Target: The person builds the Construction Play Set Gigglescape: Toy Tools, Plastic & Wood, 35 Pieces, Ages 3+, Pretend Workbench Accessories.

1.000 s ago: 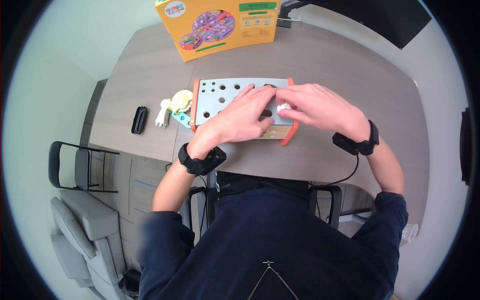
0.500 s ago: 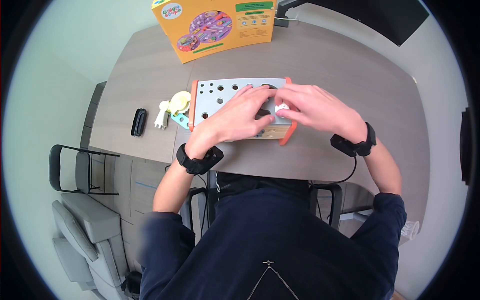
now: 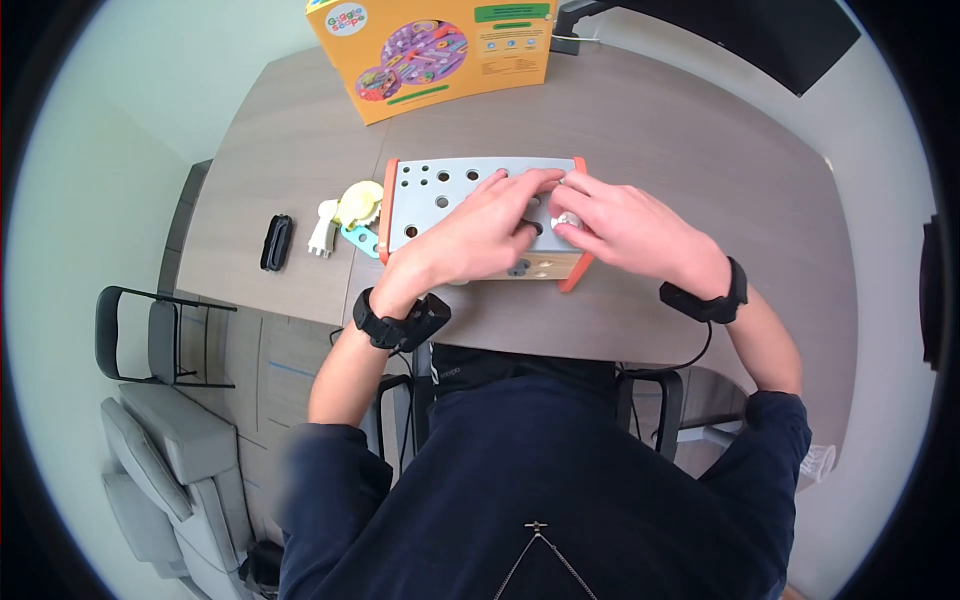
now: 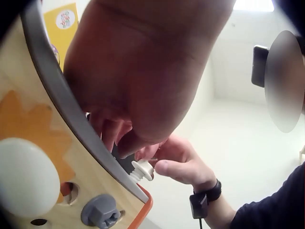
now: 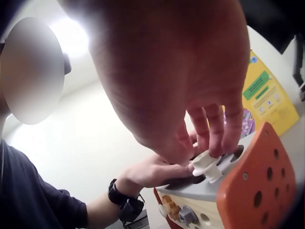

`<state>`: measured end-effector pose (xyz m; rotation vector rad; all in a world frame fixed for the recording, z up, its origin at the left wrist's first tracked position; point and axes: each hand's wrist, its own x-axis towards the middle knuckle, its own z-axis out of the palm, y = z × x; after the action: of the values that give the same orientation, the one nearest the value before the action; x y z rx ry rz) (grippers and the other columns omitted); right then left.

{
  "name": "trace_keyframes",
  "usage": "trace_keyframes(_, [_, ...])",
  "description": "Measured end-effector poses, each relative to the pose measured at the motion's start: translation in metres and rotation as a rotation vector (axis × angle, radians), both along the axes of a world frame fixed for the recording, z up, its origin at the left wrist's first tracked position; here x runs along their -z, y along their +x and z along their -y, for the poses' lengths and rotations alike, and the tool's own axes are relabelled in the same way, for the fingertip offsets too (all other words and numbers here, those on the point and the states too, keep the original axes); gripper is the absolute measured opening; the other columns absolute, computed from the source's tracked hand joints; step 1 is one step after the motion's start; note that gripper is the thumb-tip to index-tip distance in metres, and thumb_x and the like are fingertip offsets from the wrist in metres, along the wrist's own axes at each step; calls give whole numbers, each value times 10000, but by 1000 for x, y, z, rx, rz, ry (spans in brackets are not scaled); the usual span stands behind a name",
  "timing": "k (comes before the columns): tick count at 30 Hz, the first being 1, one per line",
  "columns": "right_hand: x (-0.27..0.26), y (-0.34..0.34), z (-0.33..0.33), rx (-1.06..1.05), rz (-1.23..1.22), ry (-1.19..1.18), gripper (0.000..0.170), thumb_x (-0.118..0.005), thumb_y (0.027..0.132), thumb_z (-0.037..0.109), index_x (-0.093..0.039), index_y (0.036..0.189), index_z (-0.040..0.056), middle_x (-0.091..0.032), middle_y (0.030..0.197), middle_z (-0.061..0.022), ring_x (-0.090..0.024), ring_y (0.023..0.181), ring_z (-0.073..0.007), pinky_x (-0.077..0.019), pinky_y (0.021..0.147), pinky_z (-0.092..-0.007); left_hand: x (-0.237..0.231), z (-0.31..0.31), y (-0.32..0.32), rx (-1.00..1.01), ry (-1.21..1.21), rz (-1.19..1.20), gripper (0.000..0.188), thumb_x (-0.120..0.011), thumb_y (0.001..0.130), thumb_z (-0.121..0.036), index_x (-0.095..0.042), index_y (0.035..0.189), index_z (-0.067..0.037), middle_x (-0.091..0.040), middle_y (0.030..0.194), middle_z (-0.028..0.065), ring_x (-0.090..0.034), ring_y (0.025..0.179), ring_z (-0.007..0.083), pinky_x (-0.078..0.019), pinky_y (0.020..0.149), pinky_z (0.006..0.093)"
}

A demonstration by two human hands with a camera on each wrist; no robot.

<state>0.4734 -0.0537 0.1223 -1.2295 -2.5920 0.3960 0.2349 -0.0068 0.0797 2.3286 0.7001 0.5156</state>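
A toy workbench (image 3: 442, 188) with a grey top full of holes and orange end panels stands before me. At the right end of its top, a white toy screw (image 5: 208, 167) with a threaded shaft sits upright, its lower end at the grey surface. My right hand (image 3: 640, 228) pinches the screw's head between thumb and fingers. My left hand (image 3: 475, 232) rests across the top beside it, fingers spread loosely and bent a little, the thumb close to the screw. A grey bolt (image 4: 101, 211) and a white knob (image 4: 27, 177) stick out of the wooden front.
Left of the workbench lie a pale yellow gear-shaped piece (image 3: 361, 203), a cream toy piece (image 3: 323, 230) and a light blue strip with holes (image 3: 361, 239). Further left is a black case (image 3: 277, 243). A yellow-orange box (image 3: 430, 60) stands behind, near a monitor (image 3: 760, 35).
My right hand has turned and its wrist dropped slightly, the fingers staying at the white screw. My left thumb has shifted a little, while the left hand remains on the workbench top.
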Motion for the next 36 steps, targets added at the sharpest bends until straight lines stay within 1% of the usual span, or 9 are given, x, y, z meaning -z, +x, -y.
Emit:
trace_keyframes(4, [-9, -21, -2, 279, 416, -80, 273, -606, 1055, 263, -616, 1159, 11, -704, 1092, -177, -728, 840, -385, -581, 707, -485, 0, 18, 15, -81, 150, 0, 710, -657, 1038, -199, -309, 1637, -46, -581, 1479, 224, -542, 1397, 375, -229, 1308, 537])
trace_keyframes(7, [-28, -24, -3, 320, 459, -233, 254, -607, 1059, 249, -616, 1153, 14, -704, 1110, -174, -729, 856, -366, -578, 721, -484, 0, 12, 18, -84, 67, -16, 684, -645, 1045, -183, -319, 1626, -29, -581, 1485, 218, -522, 1418, 370, -245, 1302, 543])
trace_keyframes(10, [-9, -2, 1, 67, -83, 27, 224, -608, 1058, 234, -625, 1126, 21, -700, 1125, -162, -725, 880, -350, -574, 736, -477, 5, 9, 11, -22, 64, 7, 689, -659, 1033, -156, -323, 1620, -21, -593, 1478, 208, -511, 1427, 367, -305, 1265, 528])
trace_keyframes(13, [-10, 4, 3, -34, -79, -184, 201, -618, 1051, 223, -629, 1105, 30, -686, 1179, -149, -717, 926, -344, -573, 767, -470, 4, -3, 0, 12, -81, 63, 695, -668, 1015, -109, -327, 1614, -20, -610, 1451, 195, -507, 1435, 363, -332, 1242, 516])
trace_keyframes(19, [-1, -13, -2, 164, 237, 47, 234, -610, 1059, 272, -656, 1122, 52, -686, 734, -167, -694, 660, -389, -558, 615, -472, -6, 13, 14, -42, 36, -23, 883, -729, 986, -146, -194, 1680, -38, -644, 1410, 166, -557, 1332, 347, -343, 1230, 474])
trace_keyframes(22, [-11, -19, -3, 256, 404, -14, 254, -649, 1040, 291, -654, 1030, 37, -681, 670, -123, -663, 618, -368, -523, 614, -468, -1, 13, 18, -73, 78, 6, 948, -752, 973, -148, -147, 1697, -57, -650, 1393, 176, -574, 1314, 352, -360, 1219, 471])
trace_keyframes(25, [-4, -4, -5, 174, 158, 39, 248, -648, 1041, 285, -659, 1040, 37, -697, 711, -124, -671, 639, -364, -530, 627, -459, -5, 8, 13, -34, -32, 47, 960, -740, 972, -106, -121, 1705, -70, -633, 1421, 199, -579, 1317, 372, -402, 1198, 468])
trace_keyframes(29, [18, 6, -7, -142, -178, 131, 294, -579, 1071, 313, -689, 1100, 42, -641, 611, -153, -660, 586, -422, -547, 574, -471, -3, -6, -1, 36, -181, 95, 938, -701, 975, -37, -109, 1702, -70, -594, 1479, 216, -539, 1372, 393, -458, 1166, 454])
trace_keyframes(36, [-21, -24, 0, 279, 377, -179, 272, -610, 1051, 288, -687, 1078, 28, -752, 891, -143, -719, 783, -407, -578, 688, -477, -10, 7, 11, -20, 89, -52, 712, -723, 985, -134, -353, 1576, 9, -620, 1408, 218, -563, 1325, 385, -471, 1128, 457])
